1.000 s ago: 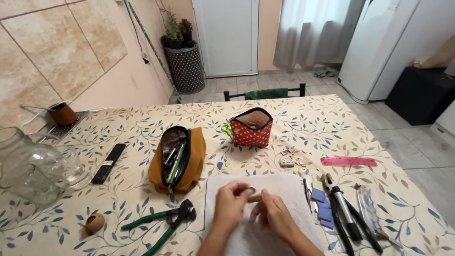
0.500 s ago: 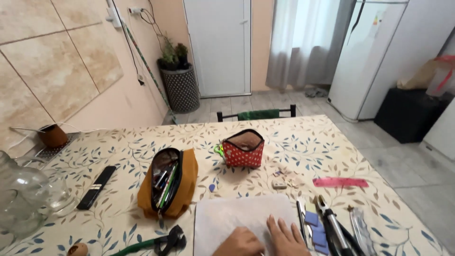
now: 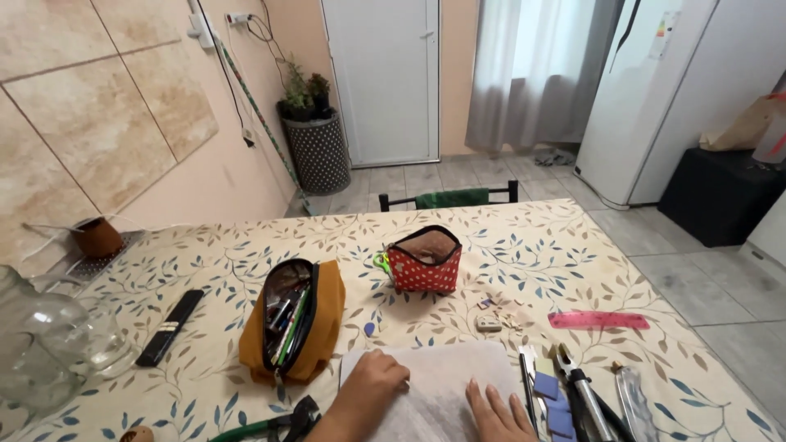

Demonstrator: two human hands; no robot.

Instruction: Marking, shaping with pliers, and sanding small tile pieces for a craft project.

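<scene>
Resting on a white sheet (image 3: 446, 385) at the table's (image 3: 573, 254) near edge, both hands press down on it: the left hand (image 3: 370, 383) lies curled on the sheet's left part, fingers bent and holding nothing, while the right hand (image 3: 495, 409) lies flat on the sheet's right part, fingers spread. Just left of the sheet sits an open mustard pencil case (image 3: 295, 327) full of pens, and farther left a black remote (image 3: 169, 326) and a glass jug (image 3: 41, 348). Beyond the sheet stands an open red dotted pouch (image 3: 424, 266). Right of the sheet lie blue squares (image 3: 550, 401), pliers (image 3: 577, 389) and, farther off, a pink ruler (image 3: 598, 320). Green-handled pliers (image 3: 274, 424) lie left of the left hand.
</scene>
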